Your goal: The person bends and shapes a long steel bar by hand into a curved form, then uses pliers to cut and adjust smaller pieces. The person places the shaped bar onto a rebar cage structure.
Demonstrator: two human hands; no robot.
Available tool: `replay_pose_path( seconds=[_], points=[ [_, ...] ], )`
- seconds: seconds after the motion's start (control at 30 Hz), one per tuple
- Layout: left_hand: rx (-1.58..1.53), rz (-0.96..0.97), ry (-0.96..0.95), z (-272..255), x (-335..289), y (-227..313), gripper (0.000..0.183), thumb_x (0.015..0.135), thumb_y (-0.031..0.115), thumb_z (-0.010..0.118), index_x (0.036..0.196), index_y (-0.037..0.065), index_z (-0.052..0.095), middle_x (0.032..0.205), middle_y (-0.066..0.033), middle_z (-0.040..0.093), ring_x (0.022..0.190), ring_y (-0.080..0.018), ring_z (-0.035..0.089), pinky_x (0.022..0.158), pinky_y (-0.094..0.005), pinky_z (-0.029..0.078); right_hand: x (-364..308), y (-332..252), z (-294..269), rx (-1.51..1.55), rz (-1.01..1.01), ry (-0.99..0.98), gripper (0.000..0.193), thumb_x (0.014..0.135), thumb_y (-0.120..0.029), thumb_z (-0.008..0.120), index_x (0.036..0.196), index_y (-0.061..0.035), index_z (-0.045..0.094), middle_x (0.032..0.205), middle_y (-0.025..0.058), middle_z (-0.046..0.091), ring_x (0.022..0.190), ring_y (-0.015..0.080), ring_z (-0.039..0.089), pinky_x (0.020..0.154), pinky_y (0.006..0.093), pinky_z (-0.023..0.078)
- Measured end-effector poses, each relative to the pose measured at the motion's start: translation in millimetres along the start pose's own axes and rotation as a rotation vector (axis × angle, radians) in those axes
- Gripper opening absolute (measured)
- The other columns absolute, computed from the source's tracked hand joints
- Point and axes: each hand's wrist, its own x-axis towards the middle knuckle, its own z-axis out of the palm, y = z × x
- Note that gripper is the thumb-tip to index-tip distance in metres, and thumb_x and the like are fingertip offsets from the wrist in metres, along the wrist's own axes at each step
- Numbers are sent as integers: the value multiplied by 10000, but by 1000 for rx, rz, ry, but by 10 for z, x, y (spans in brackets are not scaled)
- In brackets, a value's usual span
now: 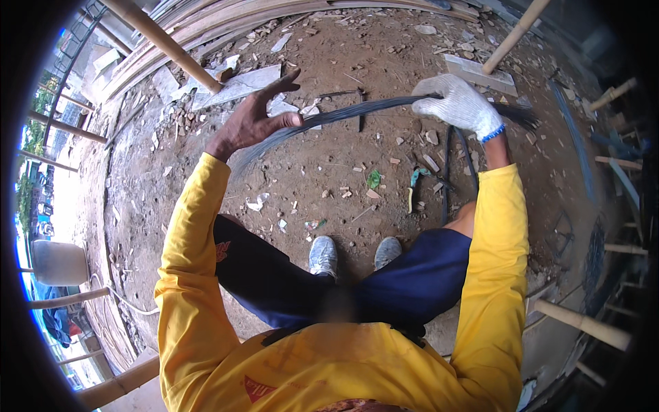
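Note:
A long bundle of thin dark wire (364, 108) stretches across in front of me, its left end fanning out and drooping. In a white knitted glove with a blue cuff, my right hand (456, 103) is closed around the bundle near its right end, and loose wire tips stick out beyond it. My bare left hand (257, 122) is at the bundle's left part, thumb and fingers spread apart. The bundle runs by the thumb; whether it touches the palm is hidden. Below the right hand, a pair of dark rods or handles (447, 172) reaches toward my knee.
A tool with yellow and teal handles (414, 189) lies on the littered dirt (343, 165). Beyond the wire is a dark T-shaped metal piece (361, 110). Bamboo poles (168, 44) stand on boards, with stacked planks (226, 24) behind. A pale plastic container (60, 262) is far left.

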Motion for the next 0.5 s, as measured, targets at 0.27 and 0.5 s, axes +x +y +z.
replay_pose_path(
  seconds=[0.27,0.5],
  points=[
    [189,-298,-198,291,190,-16,735,845,350,918,1435,29,619,960,-132,771,878,-213,711,822,-383,553,10,26,27,45,-11,52,282,922,-262,764,1064,-18,772,884,72,763,810,161,658,795,349,538],
    [-183,-226,-128,59,87,61,448,958,425,818,1135,15,788,891,-17,710,827,-113,599,725,-311,488,5,185,-11,42,39,20,312,933,-342,763,1103,-82,793,1022,94,783,939,214,712,874,376,542]
  ],
)
